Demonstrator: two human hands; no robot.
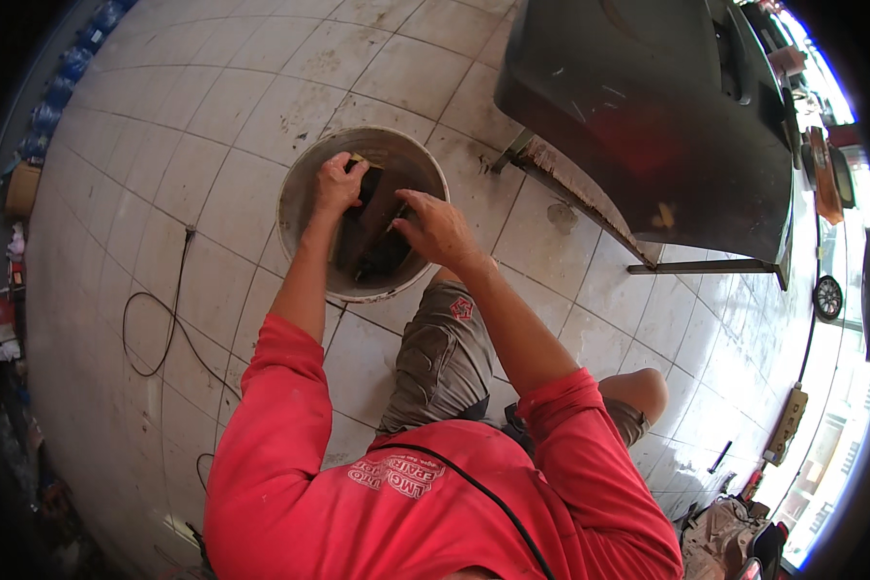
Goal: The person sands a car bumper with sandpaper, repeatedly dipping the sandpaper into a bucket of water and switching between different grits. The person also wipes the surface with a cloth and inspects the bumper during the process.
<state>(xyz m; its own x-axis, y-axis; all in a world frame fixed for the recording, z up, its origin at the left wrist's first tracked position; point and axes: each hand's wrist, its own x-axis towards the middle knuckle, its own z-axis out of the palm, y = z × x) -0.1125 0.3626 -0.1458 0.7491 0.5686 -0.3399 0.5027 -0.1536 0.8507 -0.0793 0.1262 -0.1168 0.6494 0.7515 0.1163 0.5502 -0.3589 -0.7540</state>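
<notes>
My left hand (342, 179) grips a small dark block (367, 184) with a yellowish edge, inside a pale, grimy round bucket (295, 237) on the tiled floor. My right hand (425, 222) is at the right half of the bucket, fingers bent and thumb apart, beside a brownish, indistinct shape (372, 232). Whether it touches that shape is unclear. The bottom of the bucket looks dark and murky, so its contents are hard to make out.
A dark, scuffed car panel (628, 116) rests on a metal stand (706, 266) at right. A thin cable (174, 319) loops across the tiles at left. Blue bottles (58, 92) line the far left; a wheel (827, 297) and power strip (785, 425) lie near the right edge.
</notes>
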